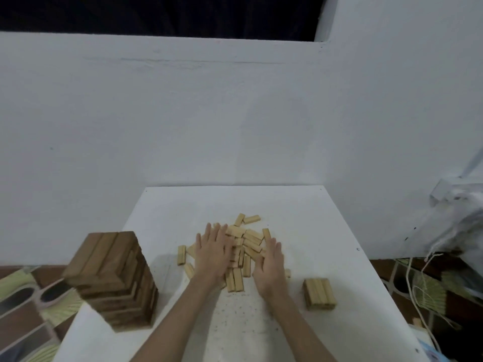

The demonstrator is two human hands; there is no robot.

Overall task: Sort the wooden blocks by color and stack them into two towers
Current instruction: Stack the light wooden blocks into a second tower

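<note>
Both hands were down on the loose pile of light blocks (243,246) at the middle of the white bench (326,231). The left hand (213,253) lay flat on the pile's left side, fingers straight and spread, gripping nothing. The right hand (270,265) stood edge-on against the right flank, fingers straight too, holding nothing. The dark tower (115,278) stood tall at the near left corner, seemingly done. A flat row of light blocks, the light base (319,293), sat near right, apart from the pile. The step in hand looked like corralling the pale blocks. Best done by squeezing gently inward, squaring three side by side, then carrying them level to that base, elbows well clear of the dark tower.
</note>
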